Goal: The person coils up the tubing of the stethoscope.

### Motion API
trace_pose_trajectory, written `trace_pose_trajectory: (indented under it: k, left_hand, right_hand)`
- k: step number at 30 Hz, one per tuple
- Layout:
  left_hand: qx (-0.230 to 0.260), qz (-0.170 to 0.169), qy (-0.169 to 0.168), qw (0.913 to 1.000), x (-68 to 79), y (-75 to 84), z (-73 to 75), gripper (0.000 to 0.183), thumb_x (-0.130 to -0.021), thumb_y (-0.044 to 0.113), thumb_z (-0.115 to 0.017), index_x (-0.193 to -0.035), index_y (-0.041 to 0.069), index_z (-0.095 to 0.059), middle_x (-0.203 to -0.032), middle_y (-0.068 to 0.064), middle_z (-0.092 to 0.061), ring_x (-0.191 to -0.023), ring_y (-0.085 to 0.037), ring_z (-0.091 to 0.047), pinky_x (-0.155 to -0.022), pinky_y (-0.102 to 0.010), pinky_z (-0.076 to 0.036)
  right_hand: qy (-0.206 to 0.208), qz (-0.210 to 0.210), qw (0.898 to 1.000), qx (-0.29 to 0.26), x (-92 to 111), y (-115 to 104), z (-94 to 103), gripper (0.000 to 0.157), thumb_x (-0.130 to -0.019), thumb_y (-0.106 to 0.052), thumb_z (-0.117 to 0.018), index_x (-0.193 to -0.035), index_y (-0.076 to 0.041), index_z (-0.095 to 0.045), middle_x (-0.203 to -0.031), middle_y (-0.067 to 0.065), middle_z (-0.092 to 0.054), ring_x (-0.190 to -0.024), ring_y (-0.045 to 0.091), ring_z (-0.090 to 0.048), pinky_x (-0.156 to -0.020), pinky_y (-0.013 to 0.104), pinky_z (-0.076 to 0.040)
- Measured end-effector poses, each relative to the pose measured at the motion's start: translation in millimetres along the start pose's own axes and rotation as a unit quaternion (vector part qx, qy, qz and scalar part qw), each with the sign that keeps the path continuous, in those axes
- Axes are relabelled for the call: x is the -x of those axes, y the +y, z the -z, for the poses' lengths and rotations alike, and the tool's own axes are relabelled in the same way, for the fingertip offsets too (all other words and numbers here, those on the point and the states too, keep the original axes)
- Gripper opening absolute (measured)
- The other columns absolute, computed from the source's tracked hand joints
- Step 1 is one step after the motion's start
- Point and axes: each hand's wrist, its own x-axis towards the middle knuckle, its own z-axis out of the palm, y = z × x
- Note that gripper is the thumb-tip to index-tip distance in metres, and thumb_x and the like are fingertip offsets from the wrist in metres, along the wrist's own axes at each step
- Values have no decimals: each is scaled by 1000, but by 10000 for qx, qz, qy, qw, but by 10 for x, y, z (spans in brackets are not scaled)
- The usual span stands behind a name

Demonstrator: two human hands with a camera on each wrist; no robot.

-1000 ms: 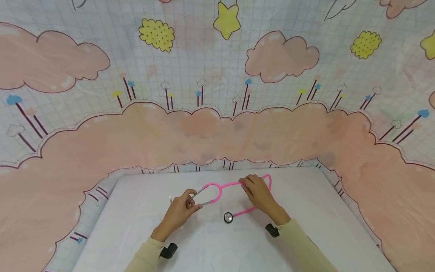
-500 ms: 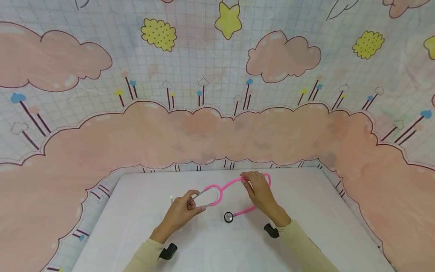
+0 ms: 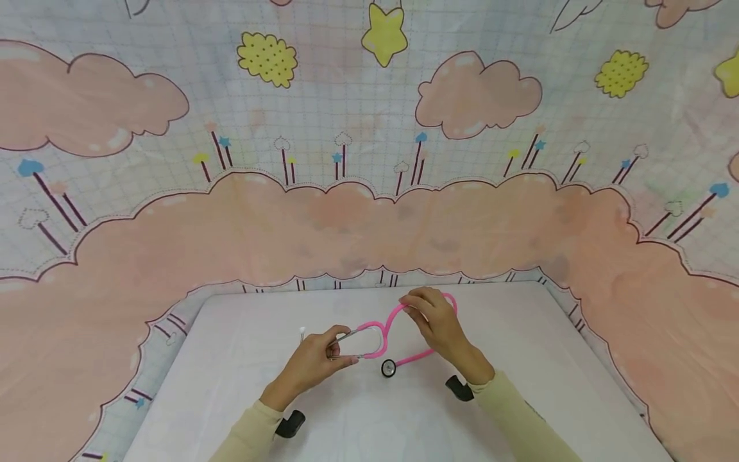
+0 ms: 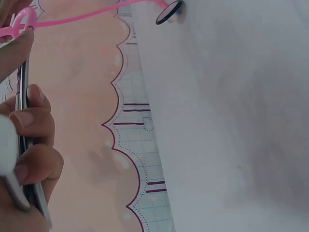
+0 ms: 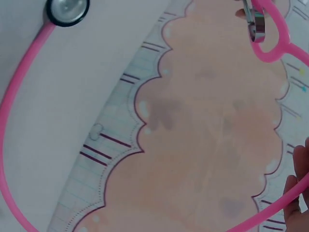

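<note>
A stethoscope with pink tubing stretches between both hands in the head view. My left hand grips its metal ear tubes, fingers curled round them in the left wrist view. A white ear tip sticks out behind that hand. Further right, my right hand pinches the tubing beyond the pink fork, and the tube arches up between the hands. From there it loops behind the right hand and back to the round, black-rimmed chest piece, low over the table. In the right wrist view the right fingers show beside the tubing.
A white table lies under the hands. Behind and around it hangs a cloth printed with clouds and stars. Dark wrist-camera mounts sit below the cuffs of both light sleeves.
My left hand has moved slightly right with the ear tubes, bringing the fork closer to the right hand. The tubing between the hands has gone from nearly straight to arched. The chest piece stays put.
</note>
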Motion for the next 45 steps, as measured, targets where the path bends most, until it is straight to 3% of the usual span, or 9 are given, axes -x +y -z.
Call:
trace_pose_trajectory:
  k: [3,8,15,21,25,29,36,45]
  left_hand:
    - [-55,-89,-106,9999,-12,31,9,53,-80,43,-79,-122,17,-61,-68,16,-52,-59,1,-44,-57,-19,-41]
    - [-96,-210,-201,9995,-23,74,19,51,-80,44,-79,-120,17,-62,-68,16,-51,-59,1,-44,-56,-18,-40]
    - [-113,-446,-288,9985,-18,158,32,49,-81,45,-79,-117,15,-62,-67,16,-52,-60,2,-43,-57,-18,-40]
    - [-42,-654,-280,9975,-10,243,62,46,-80,43,-80,-114,18,-63,-67,14,-53,-60,3,-43,-59,-17,-42]
    - [-34,-940,-220,9953,-4,294,76,44,-79,38,-82,-113,17,-63,-67,16,-52,-59,5,-42,-59,-16,-42]
    - [-53,-1239,-78,9923,3,334,80,44,-78,36,-83,-113,15,-63,-67,15,-52,-59,6,-40,-59,-14,-41]
    - [-5,-1701,182,9853,12,380,74,45,-79,39,-81,-112,14,-63,-66,10,-54,-59,7,-39,-57,-12,-39]
    - [142,-1867,374,9816,19,445,65,49,-76,35,-84,-112,9,-65,-65,7,-57,-56,1,-44,-57,-9,-38]
  right_hand:
    - [44,253,9996,-109,-45,-49,29,14,-94,-20,-66,-104,-11,-71,-98,4,-65,-94,21,-61,-80,32,-52]
    - [-52,481,9988,-66,-117,-85,50,30,-100,-35,-52,-106,-12,-71,-99,5,-66,-94,21,-61,-81,32,-52]
    - [-419,500,9978,99,-194,-117,67,21,-95,-27,-63,-110,-15,-70,-103,4,-68,-99,21,-62,-84,36,-54]
    - [-441,598,9972,130,-235,-144,39,23,-95,-29,-62,-109,-14,-71,-102,4,-69,-99,21,-63,-87,39,-53]
    - [-334,661,9971,181,-235,-139,8,21,-94,-29,-64,-106,-13,-71,-99,4,-68,-96,20,-63,-86,39,-51]
    - [-263,689,9971,205,-223,-125,-29,29,-99,-37,-56,-102,-13,-72,-94,1,-67,-92,18,-62,-84,38,-49]
    - [-471,659,9967,-70,-180,-135,-110,34,-101,-40,-49,-103,-14,-72,-92,-1,-66,-88,14,-60,-78,32,-49]
    - [-867,481,9950,-134,-108,-201,-177,42,-102,-43,-43,-104,-14,-73,-92,-2,-68,-88,13,-61,-76,28,-51]
